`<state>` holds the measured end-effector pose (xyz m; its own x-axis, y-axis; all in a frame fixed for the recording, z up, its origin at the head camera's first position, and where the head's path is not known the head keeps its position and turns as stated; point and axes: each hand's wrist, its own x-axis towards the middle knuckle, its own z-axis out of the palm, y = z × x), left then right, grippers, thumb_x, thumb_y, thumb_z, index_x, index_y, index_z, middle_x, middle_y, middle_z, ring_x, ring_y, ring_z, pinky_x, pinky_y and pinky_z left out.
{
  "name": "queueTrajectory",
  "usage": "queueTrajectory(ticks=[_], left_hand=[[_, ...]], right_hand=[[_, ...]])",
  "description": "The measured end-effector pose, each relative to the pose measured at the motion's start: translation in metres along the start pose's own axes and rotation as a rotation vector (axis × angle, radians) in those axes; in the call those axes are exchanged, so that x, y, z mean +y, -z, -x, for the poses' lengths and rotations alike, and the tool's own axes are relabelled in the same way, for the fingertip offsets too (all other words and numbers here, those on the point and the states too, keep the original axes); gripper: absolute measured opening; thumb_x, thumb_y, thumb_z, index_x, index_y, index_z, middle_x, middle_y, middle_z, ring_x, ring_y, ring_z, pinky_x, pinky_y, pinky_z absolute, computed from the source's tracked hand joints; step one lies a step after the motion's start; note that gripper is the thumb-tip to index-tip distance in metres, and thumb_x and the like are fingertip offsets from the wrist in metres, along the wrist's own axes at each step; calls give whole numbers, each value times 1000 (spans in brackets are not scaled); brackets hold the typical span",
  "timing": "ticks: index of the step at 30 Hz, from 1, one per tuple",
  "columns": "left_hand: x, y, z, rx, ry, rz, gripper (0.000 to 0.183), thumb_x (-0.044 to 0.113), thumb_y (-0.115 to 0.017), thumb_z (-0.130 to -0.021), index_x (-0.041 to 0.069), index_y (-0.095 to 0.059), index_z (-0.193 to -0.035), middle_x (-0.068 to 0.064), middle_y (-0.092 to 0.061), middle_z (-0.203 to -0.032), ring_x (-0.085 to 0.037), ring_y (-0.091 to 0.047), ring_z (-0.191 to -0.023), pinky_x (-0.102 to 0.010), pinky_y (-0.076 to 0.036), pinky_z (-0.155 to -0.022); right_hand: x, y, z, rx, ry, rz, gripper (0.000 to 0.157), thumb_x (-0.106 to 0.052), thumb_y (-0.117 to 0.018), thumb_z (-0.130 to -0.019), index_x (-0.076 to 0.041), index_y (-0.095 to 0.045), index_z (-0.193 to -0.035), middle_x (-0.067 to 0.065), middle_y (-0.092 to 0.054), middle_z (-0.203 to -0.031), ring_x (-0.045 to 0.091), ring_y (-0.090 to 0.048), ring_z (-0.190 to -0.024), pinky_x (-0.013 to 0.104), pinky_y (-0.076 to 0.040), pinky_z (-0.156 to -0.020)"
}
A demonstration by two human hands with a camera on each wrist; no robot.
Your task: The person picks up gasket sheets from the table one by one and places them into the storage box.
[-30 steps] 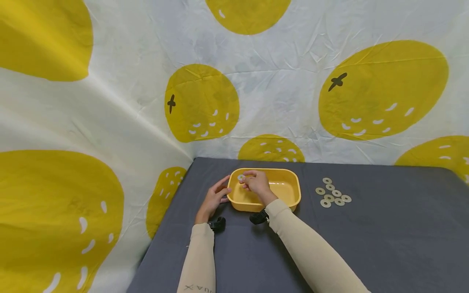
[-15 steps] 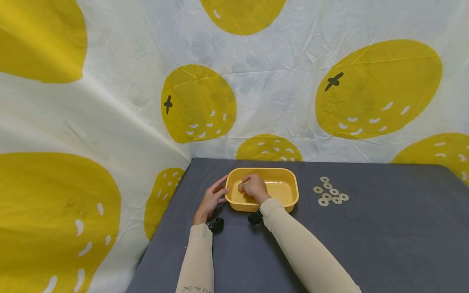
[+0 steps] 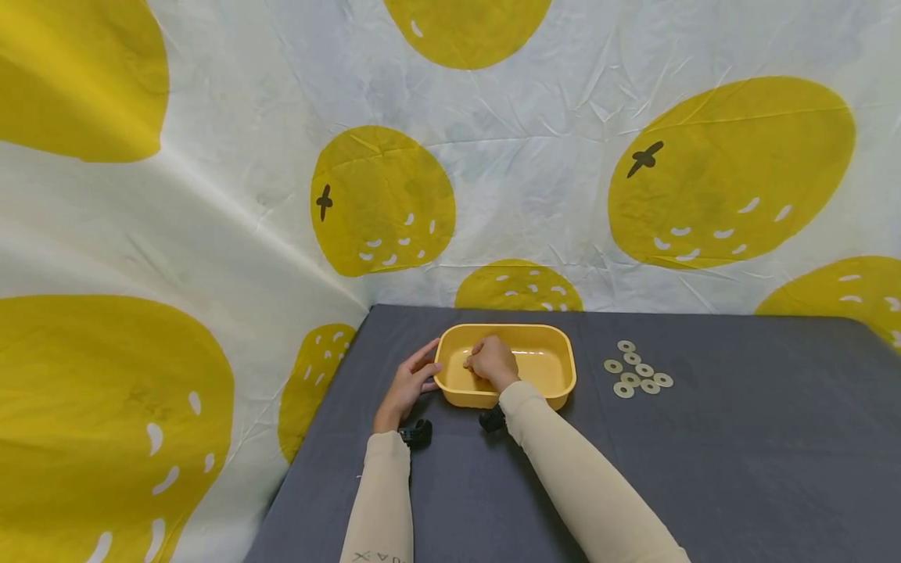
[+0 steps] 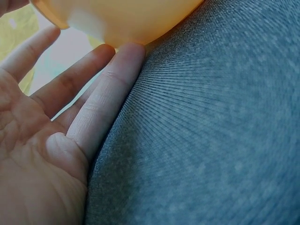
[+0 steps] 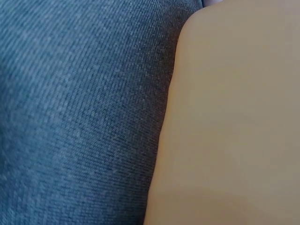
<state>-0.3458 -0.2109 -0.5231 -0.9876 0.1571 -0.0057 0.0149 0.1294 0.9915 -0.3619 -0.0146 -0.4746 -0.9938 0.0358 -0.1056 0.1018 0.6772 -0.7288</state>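
Note:
A yellow plastic basin point(image 3: 558, 332) stands on the dark cloth. My right hand point(image 3: 494, 363) is down inside its left half, fingers curled, pinching a flat washer point(image 3: 468, 363) of which only a small edge shows. At the basin's left end my left hand point(image 3: 408, 385) rests with fairly straight fingers, the thumb at the rim. Those fingertips touch the outer wall of the basin point(image 4: 140, 23) in the left wrist view. The right wrist view is filled by the basin's outer wall point(image 5: 229, 117) and cloth, hiding the right hand's fingers.
To the right of the basin several flat washers point(image 3: 644, 370) lie in a loose cluster on the dark cloth point(image 3: 760, 438). A white curtain point(image 3: 528, 195) with large yellow fruit prints hangs behind and along the left side.
My right hand has lowered the washer from near the rim towards the basin's floor, and the washer has turned more edge-on. The left hand stays at the basin's left end.

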Motion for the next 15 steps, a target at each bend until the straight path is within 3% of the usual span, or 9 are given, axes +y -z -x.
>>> queueTrajectory(ticks=[4, 10, 15], left_hand=[[0, 0, 0, 1, -5, -5, 52, 24, -63, -102, 38, -51, -151, -14, -59, -144, -31, -62, -127, -40, -60, -93], [0, 0, 0, -4, -23, 5, 51, 23, -63, -102, 38, -53, -149, -12, -56, -149, -32, -61, -130, -39, -60, -93], [-1, 0, 1, -25, -46, 30, 50, 25, -64, -102, 36, -53, -149, -13, -57, -148, -35, -61, -130, -40, -61, -92]], right_hand=[[0, 0, -1, 1, -5, 3, 19, -24, -78, -90, -10, -77, -102, 4, -72, -84, 19, -60, -69, 29, -45, -61], [0, 0, -3, 10, -13, -19, 19, -14, -63, -92, -12, -78, -103, 6, -74, -93, 22, -61, -72, 28, -44, -58], [1, -1, -6, 48, 56, -184, 21, -18, -60, -98, -9, -76, -108, 9, -74, -101, 24, -64, -77, 27, -45, -62]])
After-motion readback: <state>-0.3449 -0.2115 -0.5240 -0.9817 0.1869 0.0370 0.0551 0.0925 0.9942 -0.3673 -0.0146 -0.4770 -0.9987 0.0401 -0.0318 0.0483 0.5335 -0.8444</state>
